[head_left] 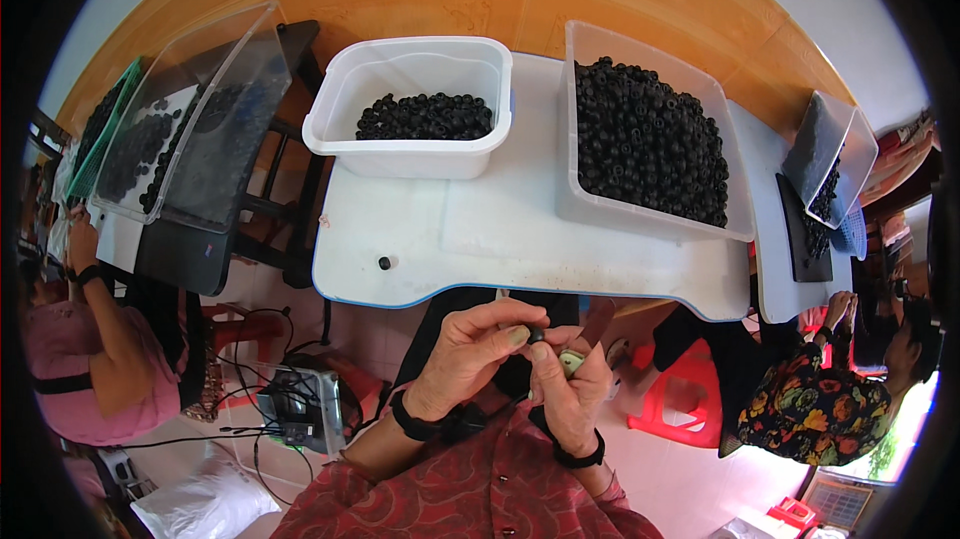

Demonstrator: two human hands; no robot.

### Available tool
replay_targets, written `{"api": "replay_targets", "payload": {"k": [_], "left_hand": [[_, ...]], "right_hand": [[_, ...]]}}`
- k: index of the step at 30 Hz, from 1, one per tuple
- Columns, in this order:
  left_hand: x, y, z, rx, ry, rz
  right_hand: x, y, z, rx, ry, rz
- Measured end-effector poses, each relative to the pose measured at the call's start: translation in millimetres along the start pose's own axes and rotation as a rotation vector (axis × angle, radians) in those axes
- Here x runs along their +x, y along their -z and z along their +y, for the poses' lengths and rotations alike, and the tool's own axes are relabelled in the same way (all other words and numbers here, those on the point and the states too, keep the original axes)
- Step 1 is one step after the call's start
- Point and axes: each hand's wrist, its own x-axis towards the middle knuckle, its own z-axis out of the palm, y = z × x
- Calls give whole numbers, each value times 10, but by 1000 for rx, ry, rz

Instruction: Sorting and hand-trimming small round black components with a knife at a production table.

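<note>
My left hand and my right hand meet close to my chest, below the white table's front edge. Between their fingertips is a small black ring-shaped piece, pinched by the left thumb and fingers. The right hand also grips a small pale green tool. Both wrists wear black bands. One loose black piece lies alone on the table, ahead and to the left of my hands.
A white tub partly filled with black pieces stands at the table's back. A clear bin heaped with them is on the right. Other people sit left and right at similar tables. A red stool and cables are on the floor.
</note>
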Motion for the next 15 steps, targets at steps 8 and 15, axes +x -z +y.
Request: {"api": "replay_targets", "payload": {"k": [8, 15], "left_hand": [[13, 91, -38, 255, -29, -96], [27, -9, -100, 264, 1, -88]], "right_hand": [[11, 56, 48, 145, -52, -24], [-24, 161, 49, 233, -132, -9]]}}
